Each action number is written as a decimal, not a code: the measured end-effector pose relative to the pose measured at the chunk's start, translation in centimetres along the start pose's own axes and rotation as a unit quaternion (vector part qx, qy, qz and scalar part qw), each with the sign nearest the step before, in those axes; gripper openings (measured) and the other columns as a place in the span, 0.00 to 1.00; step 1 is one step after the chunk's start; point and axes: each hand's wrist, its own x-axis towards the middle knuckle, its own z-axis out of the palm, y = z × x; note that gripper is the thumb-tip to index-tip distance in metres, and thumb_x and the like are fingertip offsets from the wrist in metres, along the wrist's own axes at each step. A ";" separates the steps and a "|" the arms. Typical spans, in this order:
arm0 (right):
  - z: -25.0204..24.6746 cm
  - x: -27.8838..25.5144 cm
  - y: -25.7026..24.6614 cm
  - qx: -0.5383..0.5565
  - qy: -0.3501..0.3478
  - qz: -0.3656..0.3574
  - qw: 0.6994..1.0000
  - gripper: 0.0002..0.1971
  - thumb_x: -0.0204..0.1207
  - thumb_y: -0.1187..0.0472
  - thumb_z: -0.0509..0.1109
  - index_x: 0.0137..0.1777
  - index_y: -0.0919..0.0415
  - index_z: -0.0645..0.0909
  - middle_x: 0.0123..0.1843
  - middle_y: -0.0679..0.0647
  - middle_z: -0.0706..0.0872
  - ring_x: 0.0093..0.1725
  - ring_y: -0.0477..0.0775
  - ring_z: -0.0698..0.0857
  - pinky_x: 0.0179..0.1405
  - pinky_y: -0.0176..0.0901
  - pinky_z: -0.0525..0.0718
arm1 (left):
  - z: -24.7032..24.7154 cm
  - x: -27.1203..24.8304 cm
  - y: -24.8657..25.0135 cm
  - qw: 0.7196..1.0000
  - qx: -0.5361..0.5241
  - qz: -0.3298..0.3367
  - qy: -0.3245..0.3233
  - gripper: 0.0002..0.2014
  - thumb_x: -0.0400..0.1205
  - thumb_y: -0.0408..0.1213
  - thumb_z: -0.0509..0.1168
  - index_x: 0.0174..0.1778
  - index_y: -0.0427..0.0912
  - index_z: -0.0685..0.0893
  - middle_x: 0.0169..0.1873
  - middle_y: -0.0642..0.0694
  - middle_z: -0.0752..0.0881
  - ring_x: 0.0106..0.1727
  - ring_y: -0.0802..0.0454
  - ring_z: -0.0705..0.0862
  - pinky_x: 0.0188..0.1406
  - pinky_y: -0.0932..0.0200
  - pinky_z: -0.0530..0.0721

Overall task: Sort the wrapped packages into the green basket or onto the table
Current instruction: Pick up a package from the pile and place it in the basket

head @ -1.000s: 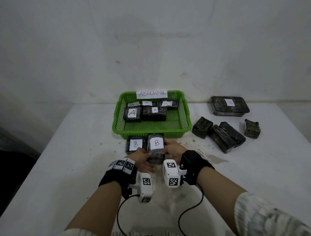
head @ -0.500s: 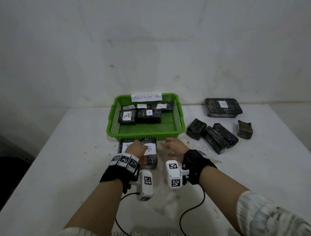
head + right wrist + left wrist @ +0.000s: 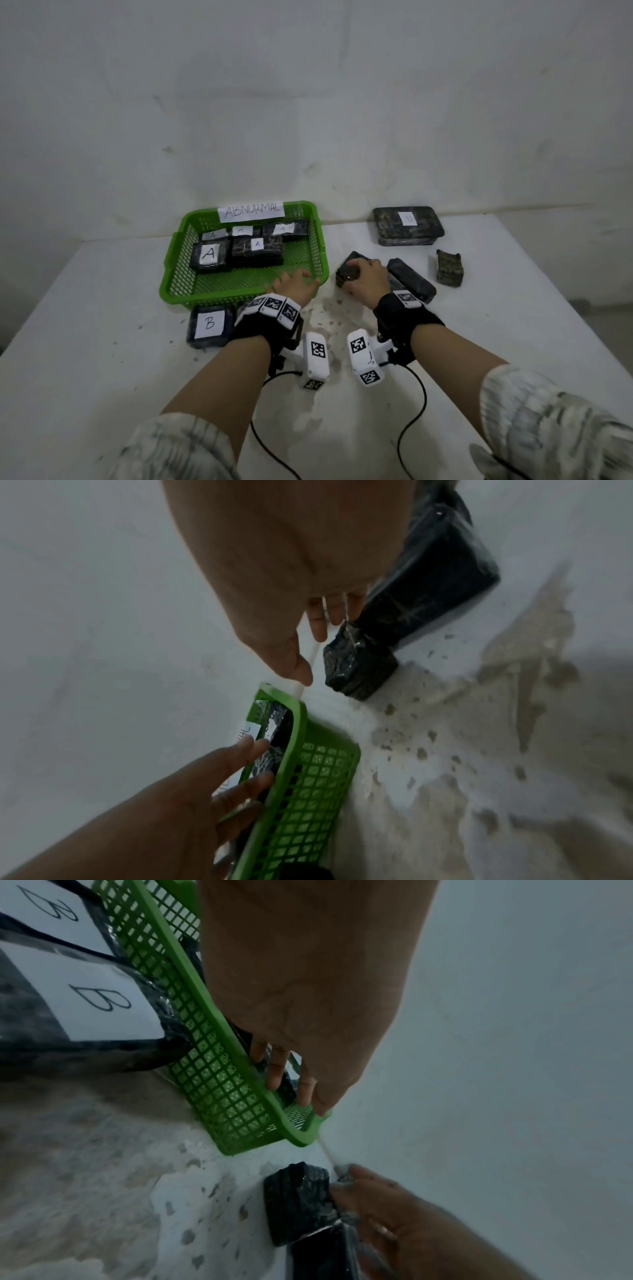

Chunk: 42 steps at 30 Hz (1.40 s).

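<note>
The green basket (image 3: 318, 236) labelled ABNORMAL holds several dark packages marked A (image 3: 209, 255). Two packages marked B (image 3: 209, 323) lie on the table in front of it; my left wrist hides one in the head view, and both show in the left wrist view (image 3: 99, 1001). My left hand (image 3: 294, 282) hovers over the basket's near right corner (image 3: 301, 1137) with straight fingers (image 3: 274, 1074), holding nothing. To the right of the basket, my right hand (image 3: 361, 275) curls over a small dark wrapped package (image 3: 346, 272), with fingertips (image 3: 320, 631) on its top edge (image 3: 356, 666).
Right of the held package lie two long dark packages (image 3: 412, 279), a small upright one (image 3: 449, 269), and a large flat one labelled B (image 3: 407, 226) at the back. The white table (image 3: 102, 342) has a stained, crumb-strewn patch (image 3: 329, 318) between my wrists. A wall stands behind.
Both hands have let go of the second B package, which now lies in front of the basket. My right hand moved right onto the small dark package; my left hand rose to the basket's corner.
</note>
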 end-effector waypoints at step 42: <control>-3.2 1.3 -0.1 0.395 -0.260 0.094 0.876 0.25 0.72 0.33 0.56 0.49 0.55 0.79 0.43 0.56 0.83 0.38 0.52 0.81 0.39 0.45 0.74 | -3.0 1.3 2.3 0.887 -0.415 0.158 -0.124 0.21 0.82 0.34 0.64 0.71 0.50 0.72 0.69 0.36 0.77 0.59 0.40 0.82 0.58 0.43 0.84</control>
